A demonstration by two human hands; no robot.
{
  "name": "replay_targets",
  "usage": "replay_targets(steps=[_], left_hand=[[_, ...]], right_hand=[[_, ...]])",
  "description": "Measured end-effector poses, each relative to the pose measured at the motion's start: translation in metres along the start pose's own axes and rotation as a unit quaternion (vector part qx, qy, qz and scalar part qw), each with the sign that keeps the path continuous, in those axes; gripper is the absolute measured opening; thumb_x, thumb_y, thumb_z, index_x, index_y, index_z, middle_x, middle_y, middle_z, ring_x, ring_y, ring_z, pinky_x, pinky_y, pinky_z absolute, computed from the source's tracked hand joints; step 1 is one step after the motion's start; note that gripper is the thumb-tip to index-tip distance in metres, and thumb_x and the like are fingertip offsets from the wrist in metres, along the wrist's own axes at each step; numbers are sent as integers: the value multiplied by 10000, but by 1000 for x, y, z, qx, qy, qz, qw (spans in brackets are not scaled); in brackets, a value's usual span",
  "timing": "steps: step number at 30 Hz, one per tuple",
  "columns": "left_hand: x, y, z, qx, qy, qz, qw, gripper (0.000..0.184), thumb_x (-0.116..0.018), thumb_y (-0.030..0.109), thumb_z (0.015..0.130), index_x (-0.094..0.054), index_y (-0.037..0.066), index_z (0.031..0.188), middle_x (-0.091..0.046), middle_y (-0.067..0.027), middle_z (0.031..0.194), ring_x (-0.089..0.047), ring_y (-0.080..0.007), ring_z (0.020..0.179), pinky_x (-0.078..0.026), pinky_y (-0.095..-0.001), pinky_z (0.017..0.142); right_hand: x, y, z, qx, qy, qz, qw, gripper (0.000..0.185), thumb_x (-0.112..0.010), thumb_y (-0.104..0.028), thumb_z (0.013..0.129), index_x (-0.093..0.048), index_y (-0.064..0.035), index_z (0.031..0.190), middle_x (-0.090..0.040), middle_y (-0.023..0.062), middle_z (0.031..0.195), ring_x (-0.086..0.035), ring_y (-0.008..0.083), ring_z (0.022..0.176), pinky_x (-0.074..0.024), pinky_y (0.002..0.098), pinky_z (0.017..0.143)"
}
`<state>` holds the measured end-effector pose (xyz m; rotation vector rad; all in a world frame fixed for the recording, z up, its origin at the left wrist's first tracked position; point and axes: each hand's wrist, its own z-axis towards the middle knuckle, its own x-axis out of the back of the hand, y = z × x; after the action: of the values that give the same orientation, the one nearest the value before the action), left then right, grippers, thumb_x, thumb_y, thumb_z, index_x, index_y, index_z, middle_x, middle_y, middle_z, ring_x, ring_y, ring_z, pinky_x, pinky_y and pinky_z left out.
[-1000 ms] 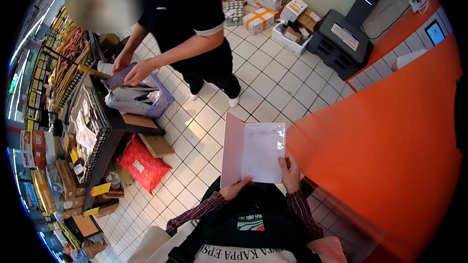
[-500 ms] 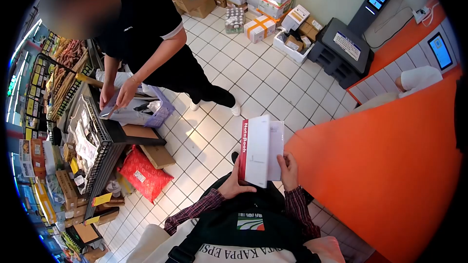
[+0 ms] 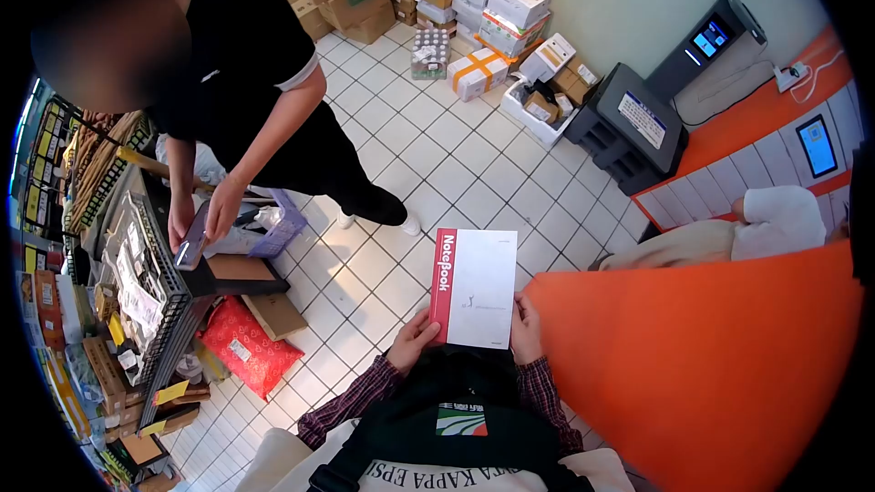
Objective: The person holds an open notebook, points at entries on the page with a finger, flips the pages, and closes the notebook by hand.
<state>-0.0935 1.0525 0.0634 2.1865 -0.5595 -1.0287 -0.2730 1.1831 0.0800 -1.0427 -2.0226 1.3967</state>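
Observation:
A closed notebook, white with a red spine strip reading "NoteBook", is held upright in front of my body. My left hand grips its lower left corner, thumb over the red strip. At the lower right edge my right hand holds the same notebook, its fingers partly hidden behind it. Below the hands is a dark green apron with a logo.
A person in black stands at the front left, holding a phone by a shelf. An orange counter lies at the right, with a seated person's white sleeve behind it. Boxes and a red bag sit on the floor.
The notebook, open earlier, has been closed with its cover now facing up. My left hand shifted its hold to the spine side. The person in black moved left in view.

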Motion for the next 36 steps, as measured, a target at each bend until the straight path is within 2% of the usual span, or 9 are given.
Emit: replay_targets(steps=[7,11,15,19,23,25,30,34,36], left_hand=[[-3,44,71,-3,47,-24,999,491,-501,180,963,-328,46,1402,-542,-63,1261,-540,-122,1099,-457,-277,905],[-10,83,143,-45,93,-20,994,473,-498,206,963,-349,80,1393,-560,-37,1225,-564,-119,1054,-475,-288,866],[-27,130,211,-77,123,-49,988,469,-497,212,963,-351,88,1391,-554,-30,1235,-561,-119,1057,-475,-287,861],[-45,173,262,-83,209,-78,971,475,-505,218,961,-350,99,1393,-555,-24,1222,-553,-111,1057,-468,-283,863],[-50,200,300,-148,230,-96,957,493,-520,214,956,-343,93,1400,-558,-22,1215,-554,-107,1060,-475,-279,861],[-43,213,325,-138,261,-115,948,485,-515,209,959,-346,88,1396,-565,-23,1206,-564,-109,1049,-477,-276,870],[-12,269,414,-172,300,-147,927,483,-518,200,959,-350,89,1398,-558,-33,1223,-562,-122,1069,-469,-288,907],[10,360,481,-206,319,-174,909,509,-524,202,957,-334,70,1410,-554,-47,1243,-562,-120,1064,-468,-283,902],[14,410,522,-170,313,-146,923,516,-531,200,954,-331,53,1407,-574,-52,1217,-558,-115,1066,-462,-275,902]], right_hand=[[-10,-35,85,-59,-1,47,997,456,-345,-380,1012,-574,9,1080,-609,45,951,-563,109,856,-453,231,755],[-2,-56,171,-74,-91,-43,992,491,-341,-406,1005,-569,2,1155,-612,36,945,-565,100,812,-455,231,704],[6,-102,251,-44,-196,-115,973,403,-411,-341,992,-569,-4,1147,-608,24,880,-557,87,739,-449,220,661],[0,-150,334,-48,-253,-156,954,350,-470,-306,970,-594,0,1088,-595,25,816,-550,86,708,-444,219,638],[-29,-185,410,-48,-320,-190,927,338,-499,-296,960,-587,14,1063,-605,40,827,-564,89,715,-448,224,630],[-55,-202,446,-35,-358,-182,915,322,-517,-276,955,-583,22,1057,-607,41,829,-570,87,699,-447,220,619],[-115,-219,560,-32,-366,-162,916,280,-546,-217,937,-589,29,1066,-605,32,808,-566,89,644,-448,213,580],[-167,-247,664,-41,-364,-173,914,306,-570,-217,926,-584,52,1071,-585,33,802,-541,81,619,-465,222,568],[-191,-271,722,-40,-390,-168,905,294,-560,-235,932,-590,34,1050,-569,11,785,-538,74,615,-460,219,557]])
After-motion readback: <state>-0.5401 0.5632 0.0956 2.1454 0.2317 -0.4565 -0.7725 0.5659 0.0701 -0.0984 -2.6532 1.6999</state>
